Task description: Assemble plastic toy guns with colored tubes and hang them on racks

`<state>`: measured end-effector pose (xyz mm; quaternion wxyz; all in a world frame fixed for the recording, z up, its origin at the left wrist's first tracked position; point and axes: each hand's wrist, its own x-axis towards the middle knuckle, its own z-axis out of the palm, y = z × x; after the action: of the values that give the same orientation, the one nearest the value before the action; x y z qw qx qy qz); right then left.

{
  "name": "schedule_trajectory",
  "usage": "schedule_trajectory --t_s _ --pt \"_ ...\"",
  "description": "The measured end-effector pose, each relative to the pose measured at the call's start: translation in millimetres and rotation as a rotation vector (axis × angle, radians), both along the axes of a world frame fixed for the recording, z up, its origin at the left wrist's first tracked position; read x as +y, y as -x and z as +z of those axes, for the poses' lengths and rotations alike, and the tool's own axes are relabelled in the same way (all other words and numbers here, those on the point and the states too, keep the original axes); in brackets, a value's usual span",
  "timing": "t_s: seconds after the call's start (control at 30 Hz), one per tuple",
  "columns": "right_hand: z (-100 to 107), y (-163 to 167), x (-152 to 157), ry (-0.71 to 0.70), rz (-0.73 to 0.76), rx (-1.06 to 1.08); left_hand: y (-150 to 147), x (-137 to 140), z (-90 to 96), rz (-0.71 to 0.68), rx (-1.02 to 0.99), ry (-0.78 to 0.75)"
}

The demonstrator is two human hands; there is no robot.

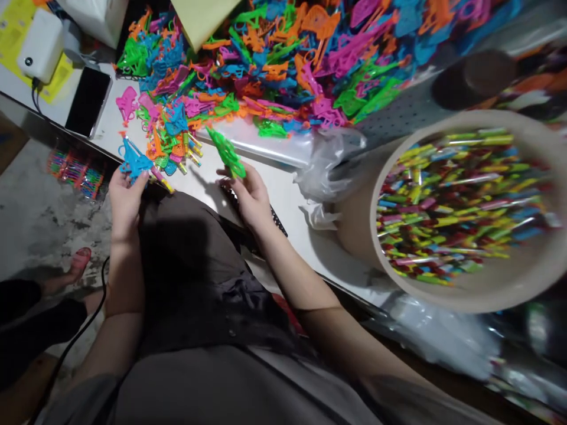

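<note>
Head view. We record both hands over the near edge of the white worktop (305, 203), above the dark-clothed lap (181, 236).

Left hand (123, 199): grip clamped on a blue plastic piece (134, 160), thumb lying over its lower part. A small pink-and-yellow tube (162, 179) juts out beside the thumb; we cannot tell whether the fingers hold it or it is fixed to the piece.

Right hand (251, 193): grip clamped on a green plastic piece (228, 154), its long end tilted up and away to the left. A black perforated strip (279, 222) shows just beside the wrist, at the worktop edge.

Between the hands and slightly beyond them we note a small cluster of mixed plastic pieces (176, 121), with short yellow-banded tubes (195, 154) at its right side. Behind lies a large heap (274, 65) of orange, green, pink and blue pieces.

To the right we see a pale bucket (380, 236) partly filled with coloured tubes (447, 206), blurred; crumpled clear plastic (328, 174) sits near its wall. To the left, a black phone (88, 101) lies near a white device (41, 47). On the floor (26, 195), another person's sandalled foot (78, 264).
</note>
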<state>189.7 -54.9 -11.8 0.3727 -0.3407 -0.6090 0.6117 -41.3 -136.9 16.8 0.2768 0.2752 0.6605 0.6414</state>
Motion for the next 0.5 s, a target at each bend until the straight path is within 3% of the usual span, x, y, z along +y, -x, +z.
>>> schedule_trajectory --t_s 0.13,0.23,0.33,0.5 --pt "-12 67 41 -0.435 0.035 -0.224 12 29 -20.2 0.196 -0.080 0.072" --pt "-22 109 60 -0.643 0.182 -0.379 5 41 -30.0 0.206 -0.258 0.069" --pt "-29 128 65 -0.686 0.300 -0.433 -4 42 -29.4 0.193 -0.482 0.026" --pt "-30 113 59 -0.631 0.316 -0.359 -13 34 -18.9 0.222 -0.672 0.038"
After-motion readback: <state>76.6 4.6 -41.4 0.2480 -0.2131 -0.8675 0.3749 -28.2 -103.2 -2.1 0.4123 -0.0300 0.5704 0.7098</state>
